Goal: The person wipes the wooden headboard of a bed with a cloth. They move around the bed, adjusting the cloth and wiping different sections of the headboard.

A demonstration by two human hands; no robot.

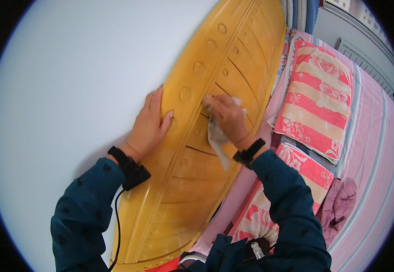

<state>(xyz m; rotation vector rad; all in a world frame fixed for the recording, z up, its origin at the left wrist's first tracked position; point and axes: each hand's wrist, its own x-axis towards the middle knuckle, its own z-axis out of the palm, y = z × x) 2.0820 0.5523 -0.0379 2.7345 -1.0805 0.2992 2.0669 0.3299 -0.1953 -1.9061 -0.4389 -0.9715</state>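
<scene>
A glossy yellow wooden headboard [197, 176] with carved grooves and round raised studs slants across the middle of the view, against a white wall. My left hand [151, 124] straddles its wall-side edge, with the thumb on the front face and the fingers along the edge. Pressed to the grooved panel, my right hand [229, 114] holds a crumpled, greyish-white wipe [217, 132]. One end of the wipe hangs down below the palm, and smudges show on it. The fingertips of the right hand sit beside the long ridge of the headboard.
Right of the headboard is a bed with a pink striped sheet [370, 136]. Two pink patterned towel-like covers [316, 98] and a mauve puffy garment [339, 204] lie on it. A radiator [365, 63] stands under the window. From my left wrist strap runs a black cable [117, 217].
</scene>
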